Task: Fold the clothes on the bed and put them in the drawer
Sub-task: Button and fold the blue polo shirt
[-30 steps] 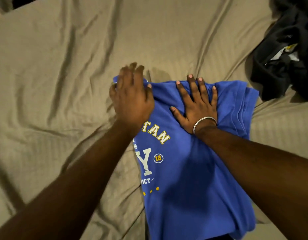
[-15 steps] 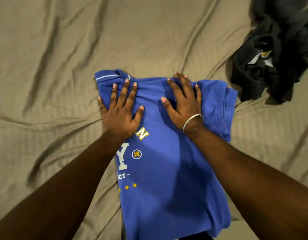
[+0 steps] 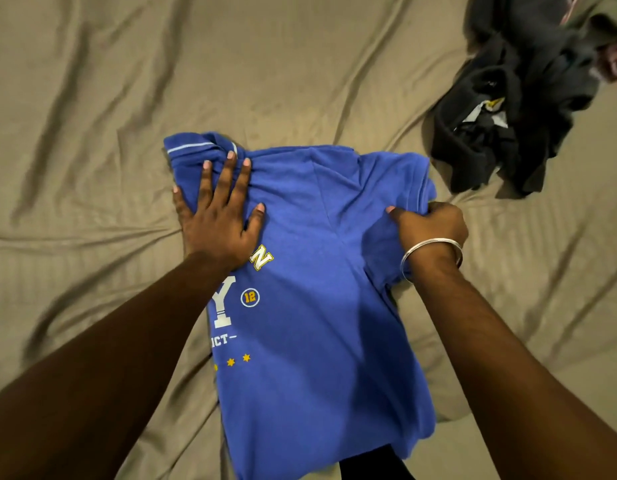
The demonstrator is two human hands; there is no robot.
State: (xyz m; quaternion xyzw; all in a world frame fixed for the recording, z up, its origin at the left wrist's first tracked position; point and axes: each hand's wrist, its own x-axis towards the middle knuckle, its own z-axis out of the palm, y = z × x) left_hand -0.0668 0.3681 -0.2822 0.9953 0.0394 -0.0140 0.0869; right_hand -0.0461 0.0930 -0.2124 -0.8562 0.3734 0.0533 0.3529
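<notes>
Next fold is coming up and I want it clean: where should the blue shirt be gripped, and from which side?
Probably the right edge of the blue shirt, near the sleeve, coming in from the right. The layers stack there into a graspable edge, and the right hand already pinches it. The left hand presses flat near the collar, anchoring the cloth against the bed sheet.

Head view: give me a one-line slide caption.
Left hand presses a half-folded blue T-shirt flat on the bed sheet while the right hand grips its sleeve edge; dark clothes wait nearby.
</notes>
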